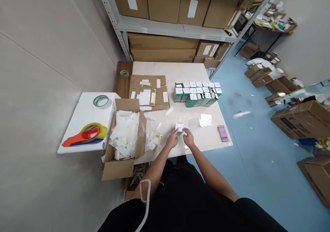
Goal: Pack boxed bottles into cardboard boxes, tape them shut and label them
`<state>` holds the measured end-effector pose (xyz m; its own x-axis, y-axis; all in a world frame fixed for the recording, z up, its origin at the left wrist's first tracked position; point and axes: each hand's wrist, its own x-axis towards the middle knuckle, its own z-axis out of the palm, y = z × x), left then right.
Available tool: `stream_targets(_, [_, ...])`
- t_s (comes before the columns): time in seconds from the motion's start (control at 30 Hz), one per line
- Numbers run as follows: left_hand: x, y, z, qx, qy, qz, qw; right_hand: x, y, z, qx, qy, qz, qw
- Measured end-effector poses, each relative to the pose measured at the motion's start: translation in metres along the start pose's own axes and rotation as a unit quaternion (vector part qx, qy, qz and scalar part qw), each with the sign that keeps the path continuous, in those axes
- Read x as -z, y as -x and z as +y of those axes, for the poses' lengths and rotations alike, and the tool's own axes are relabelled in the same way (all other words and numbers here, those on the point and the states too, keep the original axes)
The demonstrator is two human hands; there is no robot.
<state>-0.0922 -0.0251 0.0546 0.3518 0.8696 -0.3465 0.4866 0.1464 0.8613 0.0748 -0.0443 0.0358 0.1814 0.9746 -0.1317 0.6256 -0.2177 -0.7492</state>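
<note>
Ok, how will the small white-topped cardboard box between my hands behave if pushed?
The small white-topped cardboard box would probably slide rather than roll, given its flat faces. Its crisp edges suggest stiffness, so it should likely hold its shape under a gentle push.

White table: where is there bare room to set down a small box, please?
There is a bare strip at the back, behind the green boxes and cardboard sheets. Another bare patch lies front right, between right hand and blurred pink item, nearer than the white card. Front left is crowded: open carton, plastic scraps.
</note>
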Motion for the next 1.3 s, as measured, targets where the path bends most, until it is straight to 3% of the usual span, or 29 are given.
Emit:
stream_targets(0.13, [0.005, -0.006, 0.001, -0.004, -0.057, 0.032, 0.998, 0.013, -0.026, -0.008, 0.021, 0.043, -0.017, 0.999])
stream_targets(0.3, [0.007, -0.018, 0.0, -0.019, -0.067, -0.023, 0.997, 0.019, -0.044, -0.016, 0.041, 0.104, -0.127, 0.986])
stream_targets(0.53, [-0.005, -0.029, -0.009, 0.017, 0.076, -0.011, 0.997, 0.024, -0.029, -0.015, -0.003, 0.173, -0.128, 0.977])
stream_targets(0.67, [-0.004, -0.038, -0.008, 0.015, 0.142, -0.01, 0.99, 0.033, -0.015, -0.013, -0.002, 0.161, -0.177, 0.971])
stream_targets(0.83, [-0.007, -0.041, 0.009, 0.034, -0.011, 0.058, 0.998, 0.045, -0.007, -0.001, 0.019, 0.051, -0.205, 0.977])
stream_targets(1.0, [-0.022, -0.036, 0.03, 0.071, -0.224, 0.106, 0.966, 0.056, -0.017, 0.009, 0.011, 0.006, -0.179, 0.984])
stream_targets(1.13, [-0.017, -0.04, 0.035, 0.047, -0.282, 0.065, 0.956, 0.059, -0.022, 0.014, -0.003, -0.022, -0.216, 0.976])
stream_targets(1.3, [0.006, -0.054, 0.023, -0.006, -0.252, 0.0, 0.968, 0.058, -0.016, 0.023, -0.015, -0.083, -0.246, 0.966])
